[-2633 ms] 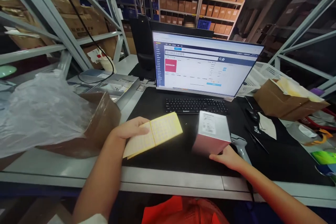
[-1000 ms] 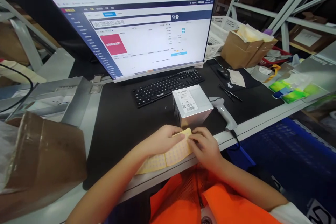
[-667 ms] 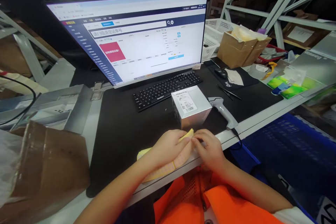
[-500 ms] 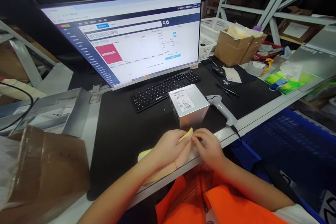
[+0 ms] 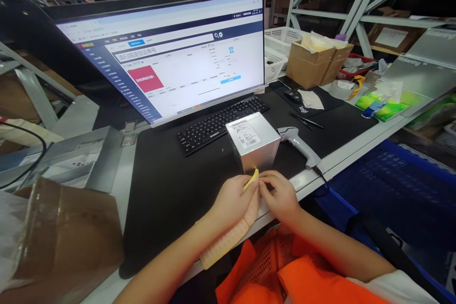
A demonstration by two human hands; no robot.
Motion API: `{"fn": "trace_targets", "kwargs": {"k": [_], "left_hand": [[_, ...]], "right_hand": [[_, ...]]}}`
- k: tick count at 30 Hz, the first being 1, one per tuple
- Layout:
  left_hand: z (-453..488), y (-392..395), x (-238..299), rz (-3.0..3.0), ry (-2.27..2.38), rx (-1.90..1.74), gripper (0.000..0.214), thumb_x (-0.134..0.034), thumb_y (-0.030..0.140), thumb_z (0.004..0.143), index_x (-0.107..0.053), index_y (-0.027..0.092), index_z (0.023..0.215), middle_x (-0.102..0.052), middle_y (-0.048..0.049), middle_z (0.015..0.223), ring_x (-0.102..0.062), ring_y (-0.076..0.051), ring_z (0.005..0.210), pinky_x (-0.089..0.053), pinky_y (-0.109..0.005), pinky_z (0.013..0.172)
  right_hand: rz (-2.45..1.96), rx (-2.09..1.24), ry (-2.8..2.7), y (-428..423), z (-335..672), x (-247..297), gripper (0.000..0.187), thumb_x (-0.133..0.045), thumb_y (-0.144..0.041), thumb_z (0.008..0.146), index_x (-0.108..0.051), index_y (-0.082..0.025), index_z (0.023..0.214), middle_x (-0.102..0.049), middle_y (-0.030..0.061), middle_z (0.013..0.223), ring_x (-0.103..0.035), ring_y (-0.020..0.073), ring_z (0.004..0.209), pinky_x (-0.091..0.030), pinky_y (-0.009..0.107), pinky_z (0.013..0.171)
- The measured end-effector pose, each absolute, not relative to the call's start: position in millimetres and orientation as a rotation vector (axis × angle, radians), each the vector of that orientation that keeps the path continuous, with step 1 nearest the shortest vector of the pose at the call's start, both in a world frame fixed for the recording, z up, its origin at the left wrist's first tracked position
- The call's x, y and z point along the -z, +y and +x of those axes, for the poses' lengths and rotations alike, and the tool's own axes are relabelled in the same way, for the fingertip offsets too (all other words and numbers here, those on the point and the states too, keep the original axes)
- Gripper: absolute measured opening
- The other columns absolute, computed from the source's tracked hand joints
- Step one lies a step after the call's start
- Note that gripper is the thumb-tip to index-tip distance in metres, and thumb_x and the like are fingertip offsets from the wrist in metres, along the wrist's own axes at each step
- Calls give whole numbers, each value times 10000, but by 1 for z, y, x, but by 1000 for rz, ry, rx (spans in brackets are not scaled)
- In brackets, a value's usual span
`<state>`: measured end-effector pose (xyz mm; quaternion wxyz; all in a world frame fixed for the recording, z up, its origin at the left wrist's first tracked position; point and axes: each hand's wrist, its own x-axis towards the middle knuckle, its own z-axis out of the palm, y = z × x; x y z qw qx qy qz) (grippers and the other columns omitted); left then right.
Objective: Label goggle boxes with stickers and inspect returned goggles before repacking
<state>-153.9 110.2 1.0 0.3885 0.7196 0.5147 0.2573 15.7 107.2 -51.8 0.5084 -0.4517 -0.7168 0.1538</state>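
Note:
My left hand (image 5: 231, 198) is closed on a yellow sticker sheet (image 5: 233, 232) that hangs over the bench's front edge. My right hand (image 5: 280, 195) pinches at the sheet's upper corner, fingertips meeting those of the left hand. Just beyond both hands a silver box (image 5: 253, 145) with a white barcode label stands on the black desk mat (image 5: 167, 175). A grey barcode scanner (image 5: 298, 143) lies to the right of the box.
A black keyboard (image 5: 219, 123) and a lit monitor (image 5: 167, 57) stand behind the box. An open brown carton (image 5: 67, 228) with plastic film sits at the left. A mouse (image 5: 292, 96), pens, cardboard boxes (image 5: 315, 59) and a white basket (image 5: 276, 50) fill the right side.
The silver box was set down on the mat and my right hand came over to the sticker sheet. The sheet has since tilted up and droops over the bench edge.

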Motion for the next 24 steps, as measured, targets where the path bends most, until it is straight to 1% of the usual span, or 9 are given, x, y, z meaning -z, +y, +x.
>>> {"fn": "trace_targets", "kwargs": {"k": [6,9,13,16,24], "left_hand": [[-155,111,-4,1777,1270,-693,349,-485,429,1028,-720,177,974,-727,-43,940,-650,-192,851,-444,-288,760],[-156,112,-5,1760,1266,-697,347,-485,424,1029,-719,178,955,-726,-37,926,-647,-190,840,-443,-287,749],[-156,111,-7,1762,1262,-683,353,-477,424,1032,-722,179,964,-728,-38,923,-640,-189,822,-445,-287,745],[-155,111,-6,1785,1278,-678,363,-471,434,1032,-726,180,988,-734,-52,951,-649,-201,847,-449,-294,758],[-155,111,-6,1847,1333,-652,349,-465,412,1026,-745,203,1007,-746,-59,962,-664,-212,859,-451,-292,762]], "right_hand": [[-1064,-335,-1709,109,14,49,158,-581,-108,889,-706,-203,871,-748,76,953,-718,193,890,-611,336,820],[-1053,-346,-1700,109,16,46,171,-580,-95,877,-714,-201,874,-754,71,961,-721,191,892,-614,336,824],[-1039,-350,-1702,109,18,43,155,-599,-118,886,-726,-206,887,-761,72,968,-729,194,902,-623,340,834],[-1054,-364,-1713,109,20,43,124,-623,-146,897,-730,-208,899,-764,74,982,-731,199,918,-624,346,848],[-1103,-359,-1738,111,16,47,141,-593,-140,893,-709,-218,878,-759,70,974,-729,201,905,-618,358,839]]}}
